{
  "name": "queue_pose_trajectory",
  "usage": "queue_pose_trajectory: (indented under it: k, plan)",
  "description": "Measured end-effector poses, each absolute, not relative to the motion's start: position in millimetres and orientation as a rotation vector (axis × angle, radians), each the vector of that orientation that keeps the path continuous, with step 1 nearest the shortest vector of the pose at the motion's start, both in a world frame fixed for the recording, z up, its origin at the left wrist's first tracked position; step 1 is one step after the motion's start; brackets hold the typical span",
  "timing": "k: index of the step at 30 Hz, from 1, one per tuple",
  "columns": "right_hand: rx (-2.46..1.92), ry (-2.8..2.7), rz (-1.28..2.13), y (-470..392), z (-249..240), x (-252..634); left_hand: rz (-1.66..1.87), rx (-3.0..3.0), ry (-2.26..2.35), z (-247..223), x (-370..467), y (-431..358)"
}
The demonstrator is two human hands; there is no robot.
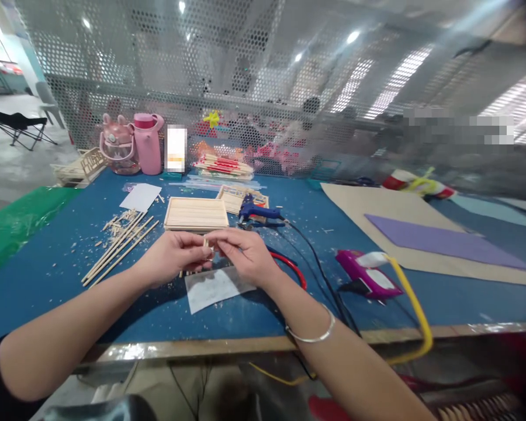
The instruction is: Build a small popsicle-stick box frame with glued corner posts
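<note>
Both hands meet over the blue table, in front of a pale wooden tray (196,213). My left hand (173,257) is closed, its thumb and fingers pinching small wooden stick pieces (207,244). From the right, my right hand (243,251) closes its fingertips on the same small pieces. Below the hands lies a white paper sheet (217,290). Long thin wooden sticks (118,250) rest to the left beside a heap of short cut bits (121,224). A blue glue gun (260,211) lies behind my right hand.
Pink bottles (148,143), a white-screened object (176,148) and bundled sticks (225,165) stand or lie along the mesh partition. To the right are a magenta tool (368,273) with a yellow cable, black cords, a purple sheet (442,241) and beige board (350,202).
</note>
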State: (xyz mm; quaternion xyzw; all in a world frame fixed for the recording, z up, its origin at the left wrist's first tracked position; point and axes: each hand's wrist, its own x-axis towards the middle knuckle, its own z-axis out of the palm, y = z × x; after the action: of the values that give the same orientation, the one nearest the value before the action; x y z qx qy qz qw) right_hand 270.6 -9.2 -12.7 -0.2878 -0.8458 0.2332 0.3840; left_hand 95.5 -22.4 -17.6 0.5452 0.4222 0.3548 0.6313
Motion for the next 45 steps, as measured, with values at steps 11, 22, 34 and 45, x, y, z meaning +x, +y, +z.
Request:
queue_pose_trajectory:
  k: [11,22,34,45]
  plan:
    - [-1.400,-2.205,0.297,-22.1,23.3,310.8,0.918,1.207,1.032,-8.4,92.1,-22.4]
    - [-2.062,-2.497,0.223,-31.8,-2.7,343.3,0.908,1.295,1.041,-8.5,91.1,-21.6]
    - [-1.925,-2.192,0.417,-44.6,10.1,357.5,0.855,1.127,0.955,-6.7,89.2,-19.7]
    - [-1.209,-1.785,1.200,-32.6,13.2,284.9,0.849,0.959,0.904,-10.0,90.7,-19.7]
